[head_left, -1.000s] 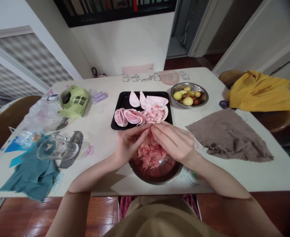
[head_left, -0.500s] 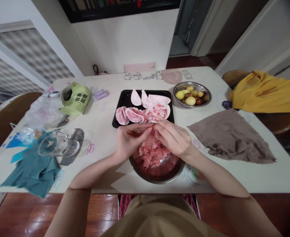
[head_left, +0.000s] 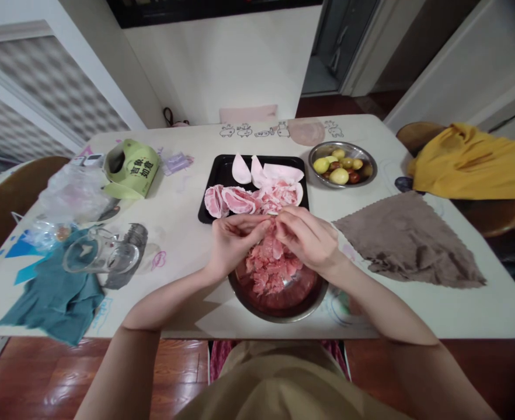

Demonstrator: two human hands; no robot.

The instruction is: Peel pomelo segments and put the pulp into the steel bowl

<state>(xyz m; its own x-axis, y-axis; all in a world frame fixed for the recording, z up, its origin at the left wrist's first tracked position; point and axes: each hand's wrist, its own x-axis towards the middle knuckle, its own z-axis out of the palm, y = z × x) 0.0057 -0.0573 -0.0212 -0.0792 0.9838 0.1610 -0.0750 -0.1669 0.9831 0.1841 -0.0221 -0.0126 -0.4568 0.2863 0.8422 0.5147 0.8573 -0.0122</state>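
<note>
My left hand (head_left: pixel 236 240) and my right hand (head_left: pixel 309 238) meet over the near edge of the black tray, fingertips pinched together on a piece of pomelo flesh. Most of that piece is hidden by the fingers. Right below them, a metal bowl (head_left: pixel 279 318) holds loose reddish pomelo flesh (head_left: pixel 272 268). The black tray (head_left: pixel 223 167) carries pale pink peel pieces (head_left: pixel 240 169), pomelo segments (head_left: pixel 240 202) in their skins, and a heap of pinkish membrane scraps (head_left: pixel 279 195).
A steel bowl of small yellow and red fruits (head_left: pixel 338 176) stands back right. A brown cloth (head_left: pixel 410 239) lies at right. On the left are a glass pitcher (head_left: pixel 104 254), teal cloth (head_left: pixel 56 297), plastic bag (head_left: pixel 77 189) and green package (head_left: pixel 132 169). Yellow fabric (head_left: pixel 472 163) drapes over a chair.
Both hands stay pinched together over the bowl, with only a slight shift of the fingers. The view has tilted slightly, and the bowl and tray look unchanged.
</note>
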